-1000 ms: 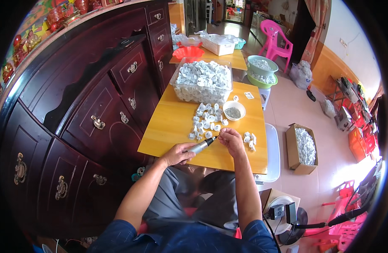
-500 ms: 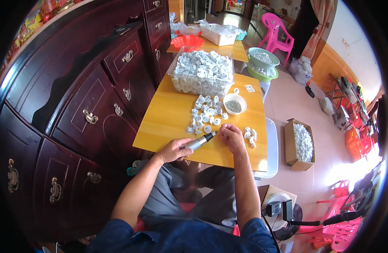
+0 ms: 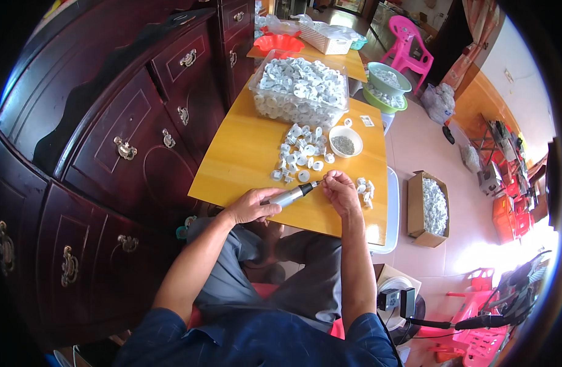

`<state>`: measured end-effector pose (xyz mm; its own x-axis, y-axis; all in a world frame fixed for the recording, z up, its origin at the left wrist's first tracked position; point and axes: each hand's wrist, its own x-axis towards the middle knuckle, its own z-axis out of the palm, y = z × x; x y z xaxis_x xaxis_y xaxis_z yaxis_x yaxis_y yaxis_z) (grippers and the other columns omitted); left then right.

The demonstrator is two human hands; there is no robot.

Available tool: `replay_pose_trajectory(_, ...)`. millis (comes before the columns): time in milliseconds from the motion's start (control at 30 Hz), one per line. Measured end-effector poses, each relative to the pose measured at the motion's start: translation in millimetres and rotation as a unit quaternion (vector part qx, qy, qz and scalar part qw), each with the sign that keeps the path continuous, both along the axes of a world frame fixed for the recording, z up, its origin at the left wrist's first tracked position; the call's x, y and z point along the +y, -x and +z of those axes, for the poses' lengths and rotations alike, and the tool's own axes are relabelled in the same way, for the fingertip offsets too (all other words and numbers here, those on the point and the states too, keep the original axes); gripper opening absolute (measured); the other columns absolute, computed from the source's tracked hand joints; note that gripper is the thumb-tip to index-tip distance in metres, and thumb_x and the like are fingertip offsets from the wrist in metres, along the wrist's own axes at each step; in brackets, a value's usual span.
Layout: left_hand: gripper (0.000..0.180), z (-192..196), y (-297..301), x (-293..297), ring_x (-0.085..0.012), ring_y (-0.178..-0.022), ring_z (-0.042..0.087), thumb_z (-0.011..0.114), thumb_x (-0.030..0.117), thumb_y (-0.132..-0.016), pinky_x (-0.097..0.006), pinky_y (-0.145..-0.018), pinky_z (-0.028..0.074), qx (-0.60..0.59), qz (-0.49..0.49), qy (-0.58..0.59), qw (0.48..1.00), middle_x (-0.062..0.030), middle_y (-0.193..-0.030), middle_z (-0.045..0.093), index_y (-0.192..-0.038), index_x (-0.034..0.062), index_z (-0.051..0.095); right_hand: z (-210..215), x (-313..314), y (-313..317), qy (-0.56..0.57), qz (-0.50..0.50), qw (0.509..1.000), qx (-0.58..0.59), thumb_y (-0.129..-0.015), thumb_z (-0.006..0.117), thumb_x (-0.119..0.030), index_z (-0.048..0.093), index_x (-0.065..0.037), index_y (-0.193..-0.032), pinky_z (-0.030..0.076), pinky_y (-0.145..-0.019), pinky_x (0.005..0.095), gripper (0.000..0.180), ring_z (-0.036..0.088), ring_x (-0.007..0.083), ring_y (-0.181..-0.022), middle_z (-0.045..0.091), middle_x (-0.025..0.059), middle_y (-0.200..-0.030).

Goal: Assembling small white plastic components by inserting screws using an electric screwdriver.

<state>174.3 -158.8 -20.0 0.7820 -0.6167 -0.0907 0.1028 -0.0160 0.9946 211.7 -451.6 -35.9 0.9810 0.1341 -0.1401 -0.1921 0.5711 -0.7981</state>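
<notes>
My left hand (image 3: 255, 206) is wrapped round a silver electric screwdriver (image 3: 285, 198) with a black nose, its bit pointing right. At the bit's tip my right hand (image 3: 341, 192) is closed in a pinch; what its fingers hold is too small to make out. Just beyond the screwdriver lies a loose group of small white plastic parts (image 3: 303, 147). A white bowl (image 3: 353, 136) of tiny grey metal pieces, apparently screws, stands to their right. Several white parts (image 3: 366, 192) form a smaller pile right of my right hand.
A clear plastic tub (image 3: 302, 111) heaped with white parts occupies the far side of the yellow table (image 3: 232, 147). Dark wooden drawers (image 3: 110, 134) border the left. On the floor to the right sits a cardboard box (image 3: 418, 211) of white pieces. Stacked basins (image 3: 388, 79) stand beyond the table.
The view has shifted slightly, moving the table and its contents in the picture. Both hands keep their grip, with the right fingers still at the screwdriver's tip.
</notes>
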Motion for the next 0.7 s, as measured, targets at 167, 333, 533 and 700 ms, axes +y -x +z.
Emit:
replay_pose_trajectory(167, 0.059, 3.0, 1.5, 0.7, -0.0042, -0.059, 0.053, 0.069, 0.031, -0.092, -0.020, -0.053, 0.048, -0.009, 0.000, -0.009, 1.000, -0.0007, -0.085, 0.062, -0.141, 0.0042, 0.049, 2.5, 3.0, -0.2, 0.032, 0.003, 0.999, 0.000, -0.091, 0.065, -0.001, 0.065, -0.006, -0.095, 0.054, -0.071, 0.0230, 0.007, 0.065, 0.0120, -0.079, 0.066, 0.0019, -0.087)
replay_pose_trajectory(333, 0.060, 0.7, 2.2, -0.7, -0.0038, -0.069, 0.052, 0.069, 0.032, -0.093, -0.020, -0.056, 0.045, 0.003, -0.001, 0.000, 1.000, 0.0000, -0.088, 0.061, -0.142, 0.0035, 0.048, 1.2, 2.6, -2.5, 0.064, 0.003, 0.998, 0.003, -0.090, 0.066, -0.003, 0.065, -0.007, -0.098, 0.053, -0.070, 0.0226, 0.009, 0.065, 0.0115, -0.079, 0.066, 0.0015, -0.087)
replay_pose_trajectory(533, 0.058, -5.0, 3.6, -1.7, -0.0045, -0.057, 0.053, 0.069, 0.028, -0.093, -0.021, -0.051, 0.048, -0.019, 0.024, -0.004, 1.000, -0.0042, -0.095, 0.066, -0.141, 0.0028, 0.048, 26.0, 12.9, -5.7, 0.139, -0.016, 0.987, 0.080, -0.088, 0.069, -0.008, 0.063, -0.009, -0.112, 0.052, -0.071, 0.0237, 0.025, 0.065, 0.0117, -0.080, 0.068, 0.0013, -0.092)
replay_pose_trajectory(700, 0.057, -1.1, 3.1, -0.5, -0.0033, -0.054, 0.051, 0.067, 0.029, -0.094, -0.020, -0.049, 0.047, -0.001, 0.031, 0.017, 0.999, -0.0018, -0.087, 0.063, -0.142, 0.0049, 0.048, 36.9, 24.1, -4.2, 0.170, -0.015, 0.982, 0.078, -0.088, 0.070, -0.012, 0.060, -0.010, -0.120, 0.054, -0.073, 0.0269, 0.034, 0.066, 0.0120, -0.083, 0.069, 0.0013, -0.098)
